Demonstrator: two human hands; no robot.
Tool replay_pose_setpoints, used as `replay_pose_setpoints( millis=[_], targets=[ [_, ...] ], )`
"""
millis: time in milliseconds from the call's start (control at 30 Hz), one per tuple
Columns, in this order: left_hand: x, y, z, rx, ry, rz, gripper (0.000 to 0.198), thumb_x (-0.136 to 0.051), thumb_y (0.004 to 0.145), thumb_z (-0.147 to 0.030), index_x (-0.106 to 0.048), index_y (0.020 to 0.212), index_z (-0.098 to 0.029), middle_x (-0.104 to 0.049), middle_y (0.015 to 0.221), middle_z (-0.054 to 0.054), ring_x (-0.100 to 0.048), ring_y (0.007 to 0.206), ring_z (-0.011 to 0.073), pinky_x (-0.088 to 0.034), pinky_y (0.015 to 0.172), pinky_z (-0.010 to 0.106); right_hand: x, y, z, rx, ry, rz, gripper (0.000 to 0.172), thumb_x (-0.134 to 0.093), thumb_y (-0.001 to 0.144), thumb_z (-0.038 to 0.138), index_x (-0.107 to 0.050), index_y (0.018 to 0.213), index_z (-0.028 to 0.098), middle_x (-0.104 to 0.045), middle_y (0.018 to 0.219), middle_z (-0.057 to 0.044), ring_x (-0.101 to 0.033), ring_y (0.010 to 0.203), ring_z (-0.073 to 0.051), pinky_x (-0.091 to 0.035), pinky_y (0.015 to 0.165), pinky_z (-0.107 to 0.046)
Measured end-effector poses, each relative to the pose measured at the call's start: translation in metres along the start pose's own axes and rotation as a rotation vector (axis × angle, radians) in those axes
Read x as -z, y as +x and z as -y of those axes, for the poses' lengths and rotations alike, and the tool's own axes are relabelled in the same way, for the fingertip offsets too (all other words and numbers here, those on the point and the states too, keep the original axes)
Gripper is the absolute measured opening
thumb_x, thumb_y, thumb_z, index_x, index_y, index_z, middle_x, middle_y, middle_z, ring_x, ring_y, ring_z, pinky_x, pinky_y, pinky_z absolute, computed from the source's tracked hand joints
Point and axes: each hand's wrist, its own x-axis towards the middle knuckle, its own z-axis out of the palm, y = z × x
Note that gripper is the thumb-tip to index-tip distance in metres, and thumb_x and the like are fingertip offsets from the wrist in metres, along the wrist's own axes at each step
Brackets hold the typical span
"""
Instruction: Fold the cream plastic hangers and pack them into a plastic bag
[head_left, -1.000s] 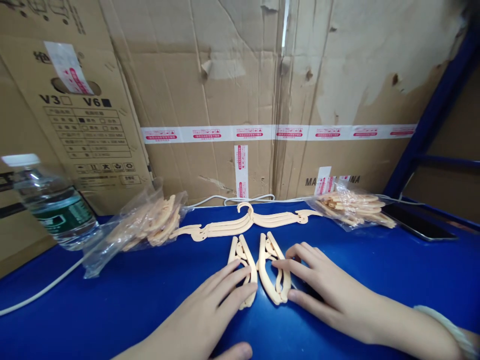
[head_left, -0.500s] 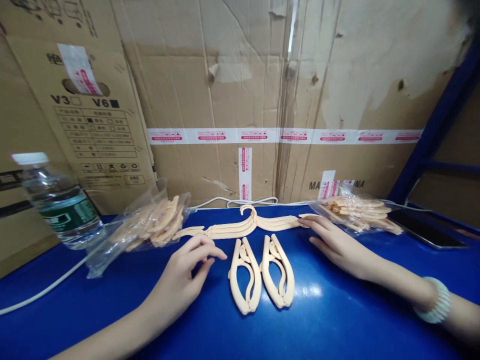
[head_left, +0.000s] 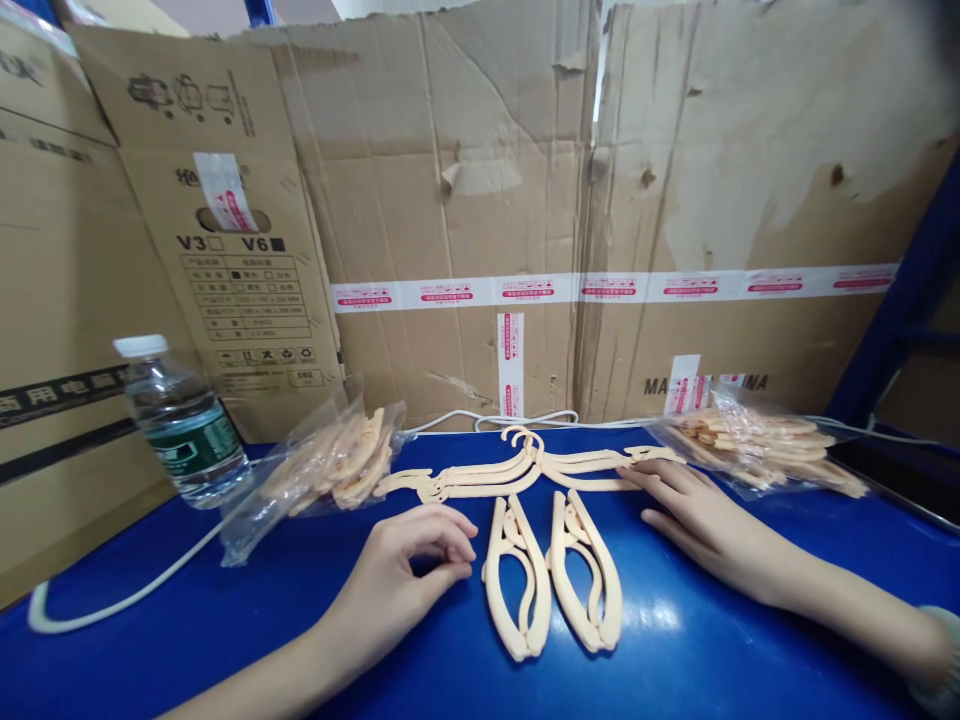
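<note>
Several unfolded cream plastic clothes hangers (head_left: 495,484) lie together across the blue tabletop, and two of their hooks show side by side. In front of them rest two folded hangers (head_left: 519,580), (head_left: 586,572) of the same cream colour. My left hand (head_left: 412,565) hovers just left of the folded pair, with loosely curled fingers, a gap to the thumb and nothing held. Stretched out flat, the fingers of my right hand (head_left: 694,515) rest at the right end of the unfolded hangers. Whether they press on the front hanger is partly hidden.
A clear bag of folded hangers (head_left: 326,460) lies at the left, another bag (head_left: 757,440) at the right beside a dark phone (head_left: 892,480). A water bottle (head_left: 184,430) stands far left near a white cable (head_left: 135,605). Cardboard sheets (head_left: 450,220) wall off the back.
The camera view has shifted, so everything sits further right and lower. The front unfolded hanger now lies apart from those behind it, showing a second hook. My left fingers have curled in more.
</note>
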Motion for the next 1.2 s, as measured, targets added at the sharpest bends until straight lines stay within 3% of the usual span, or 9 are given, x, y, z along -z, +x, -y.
replay_pose_setpoints(
  millis=[233,500,767,1200],
  targets=[
    [-0.001,-0.004,-0.002,-0.189,0.101,0.007,0.019,-0.057,0.081,-0.007,-0.069,0.073,-0.02,-0.072,0.089,0.004,-0.069,0.078,0.0153,-0.053,0.072,0.025,0.0,0.001,0.001,0.02,0.111,-0.019,0.034,-0.04,0.099,0.039,-0.062,0.118,0.021,-0.056,0.113,-0.013,-0.058,0.104,-0.027,-0.05,0.093,-0.046],
    [-0.002,-0.002,0.001,-0.226,0.135,-0.046,0.023,-0.051,0.08,-0.003,-0.066,0.08,-0.019,-0.068,0.088,0.003,-0.066,0.08,0.0142,-0.052,0.074,0.025,0.0,0.006,0.002,0.017,0.189,-0.055,0.028,-0.043,0.099,0.04,-0.06,0.088,0.021,-0.058,0.099,-0.01,-0.057,0.094,-0.024,-0.051,0.083,-0.04],
    [-0.002,-0.004,0.001,-0.211,0.164,-0.074,0.025,-0.046,0.079,-0.003,-0.064,0.082,-0.02,-0.064,0.085,0.003,-0.061,0.074,0.0136,-0.048,0.067,0.025,0.002,0.001,0.001,-0.14,0.274,-0.094,0.029,-0.045,0.097,0.047,-0.057,0.09,0.022,-0.064,0.081,-0.004,-0.06,0.069,-0.02,-0.049,0.061,-0.033],
    [-0.001,-0.003,0.0,-0.167,0.144,-0.03,0.02,-0.042,0.063,-0.001,-0.052,0.062,-0.018,-0.056,0.068,-0.001,-0.054,0.063,0.011,-0.041,0.058,0.021,0.014,-0.002,0.002,-0.183,0.448,-0.261,0.034,-0.059,0.087,0.054,-0.061,0.087,0.02,-0.066,0.079,-0.006,-0.064,0.07,-0.022,-0.054,0.061,-0.033]
  ],
)
